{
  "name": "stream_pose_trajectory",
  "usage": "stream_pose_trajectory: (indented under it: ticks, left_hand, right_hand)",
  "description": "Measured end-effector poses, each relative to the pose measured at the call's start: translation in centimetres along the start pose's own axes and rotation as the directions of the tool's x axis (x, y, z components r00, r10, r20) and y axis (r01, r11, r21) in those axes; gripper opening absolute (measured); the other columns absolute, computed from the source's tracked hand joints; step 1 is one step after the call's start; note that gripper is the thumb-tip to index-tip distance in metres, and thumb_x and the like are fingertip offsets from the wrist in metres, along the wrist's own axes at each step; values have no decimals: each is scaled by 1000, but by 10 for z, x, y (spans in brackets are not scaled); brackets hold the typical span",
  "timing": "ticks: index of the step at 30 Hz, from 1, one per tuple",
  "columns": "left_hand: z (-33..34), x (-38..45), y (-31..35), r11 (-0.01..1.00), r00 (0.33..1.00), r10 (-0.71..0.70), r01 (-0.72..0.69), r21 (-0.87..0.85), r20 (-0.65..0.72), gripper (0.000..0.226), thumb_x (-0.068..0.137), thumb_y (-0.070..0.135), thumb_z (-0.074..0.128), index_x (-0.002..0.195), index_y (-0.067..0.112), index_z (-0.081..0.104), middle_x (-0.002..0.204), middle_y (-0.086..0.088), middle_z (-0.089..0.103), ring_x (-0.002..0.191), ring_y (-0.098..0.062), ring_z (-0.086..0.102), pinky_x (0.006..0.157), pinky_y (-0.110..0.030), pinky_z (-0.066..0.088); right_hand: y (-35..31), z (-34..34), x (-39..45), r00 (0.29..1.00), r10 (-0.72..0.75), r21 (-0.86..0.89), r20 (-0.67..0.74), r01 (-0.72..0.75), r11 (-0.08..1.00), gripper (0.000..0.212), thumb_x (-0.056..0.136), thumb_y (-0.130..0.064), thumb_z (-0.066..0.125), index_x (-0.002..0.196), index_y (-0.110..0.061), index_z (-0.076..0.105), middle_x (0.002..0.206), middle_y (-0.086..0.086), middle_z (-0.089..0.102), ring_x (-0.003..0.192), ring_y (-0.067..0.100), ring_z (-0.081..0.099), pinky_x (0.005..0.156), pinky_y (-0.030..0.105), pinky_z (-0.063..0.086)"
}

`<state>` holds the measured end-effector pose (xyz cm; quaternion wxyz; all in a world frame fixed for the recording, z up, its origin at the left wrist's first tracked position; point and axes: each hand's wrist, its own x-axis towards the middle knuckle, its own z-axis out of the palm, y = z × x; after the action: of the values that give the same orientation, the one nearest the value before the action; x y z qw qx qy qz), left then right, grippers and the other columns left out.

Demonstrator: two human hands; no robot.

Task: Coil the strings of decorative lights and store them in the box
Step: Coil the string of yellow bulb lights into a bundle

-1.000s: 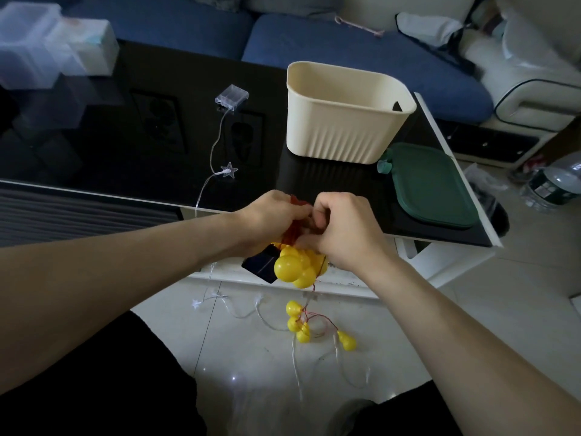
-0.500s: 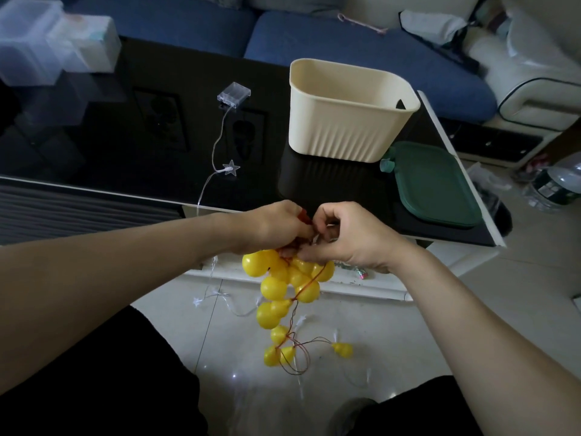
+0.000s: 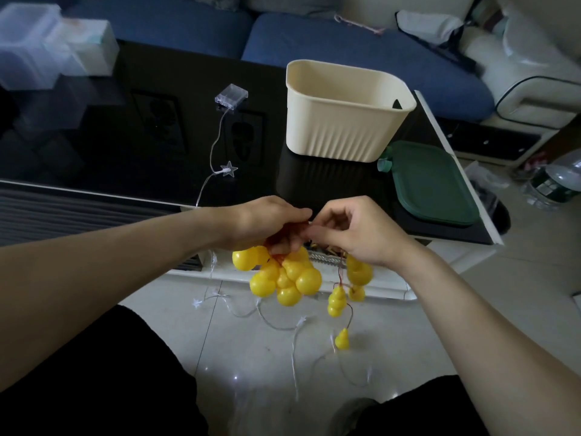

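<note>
I see the glossy black bench (image 3: 125, 146) carrying a cream ribbed plastic box (image 3: 342, 130), a dark green flat lid (image 3: 437, 184), and a clear battery case (image 3: 231, 97) with a star light (image 3: 229, 169).

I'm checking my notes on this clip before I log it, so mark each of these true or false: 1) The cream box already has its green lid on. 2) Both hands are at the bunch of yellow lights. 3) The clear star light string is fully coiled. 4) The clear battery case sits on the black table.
1) False. The cream box stands open, and the green lid lies flat on the black table beside it.
2) True. The left hand and right hand both hold the yellow lights by their red wire.
3) False. The star light string trails uncoiled from the table down to the floor.
4) True. The battery case rests on the table.
</note>
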<state>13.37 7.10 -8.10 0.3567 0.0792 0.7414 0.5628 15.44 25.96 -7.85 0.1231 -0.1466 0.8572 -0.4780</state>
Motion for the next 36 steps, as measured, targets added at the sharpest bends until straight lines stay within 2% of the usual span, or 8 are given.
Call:
stream_pose_trajectory:
  ticks: [7, 12, 14, 17, 23, 29, 32, 36]
  left_hand:
    - [-1, -2, -2, 991, 986, -72, 87, -97, 150, 42, 106, 37, 34, 83, 7, 52, 60, -2, 41, 54, -16, 33, 53, -26, 29]
    - [0, -5, 0, 981, 991, -7, 32, -190, 130, 41, 105, 36, 35, 77, 9, 47, 63, -7, 43, 57, -21, 45, 64, -31, 40]
    - [0, -3, 1, 973, 995, 2, 21, -231, 101, 41, 106, 35, 33, 75, 10, 45, 64, -8, 46, 59, -22, 48, 64, -31, 45]
    - [0, -1, 2, 944, 999, 7, 8, -331, 44, 42, 106, 34, 33, 72, 11, 43, 62, -9, 48, 59, -24, 51, 61, -29, 50]
    - [0, 0, 4, 853, 999, -25, 1, -521, -40, 40, 104, 34, 39, 70, 12, 45, 61, -9, 52, 60, -24, 57, 64, -30, 51]
    - [5, 0, 2, 781, 999, 10, -37, -623, -48, 42, 105, 32, 36, 71, 9, 47, 66, -13, 64, 63, -25, 67, 68, -31, 58]
    - [6, 0, 3, 746, 998, 20, -59, -663, -67, 42, 106, 30, 35, 73, 8, 48, 70, -14, 68, 63, -24, 70, 61, -29, 59]
    - [10, -1, 4, 700, 993, 47, -112, -705, -112, 40, 105, 26, 36, 72, 8, 46, 72, -17, 70, 66, -25, 72, 70, -30, 60]
  right_hand:
    - [3, 3, 4, 988, 39, 50, -147, -32, 998, 16, 76, -21, 86, 83, -16, 72, 70, 2, 74, 66, 19, 72, 60, 28, 58]
    - [6, 0, 3, 992, 127, 189, 2, -125, 974, 20, 88, -20, 75, 102, -7, 68, 93, 20, 73, 72, 22, 67, 67, 38, 54]
    - [6, -2, 2, 993, 105, 244, 53, -115, 963, 27, 85, -12, 78, 109, -7, 67, 96, 16, 72, 76, 16, 66, 67, 32, 54]
    - [5, -2, 1, 998, 50, 168, 33, -55, 984, 43, 75, -4, 85, 113, -8, 66, 94, 6, 70, 81, 11, 66, 75, 27, 57]
    - [5, 3, 5, 998, 59, 114, 5, -59, 992, 33, 75, 5, 81, 99, -13, 67, 86, 1, 69, 77, 6, 64, 76, 25, 55]
    - [8, 1, 6, 997, 72, 139, -5, -71, 988, 31, 78, 8, 78, 104, -4, 66, 76, -7, 68, 67, -3, 63, 67, 14, 52]
    - [7, -1, 7, 997, 72, 117, -7, -71, 991, 32, 77, 7, 78, 102, -10, 67, 81, -4, 66, 71, 0, 62, 70, 15, 53]
    - [6, -3, 7, 998, 58, 99, -20, -56, 994, 34, 77, 10, 75, 100, -14, 67, 83, -2, 66, 69, -3, 60, 68, 14, 52]
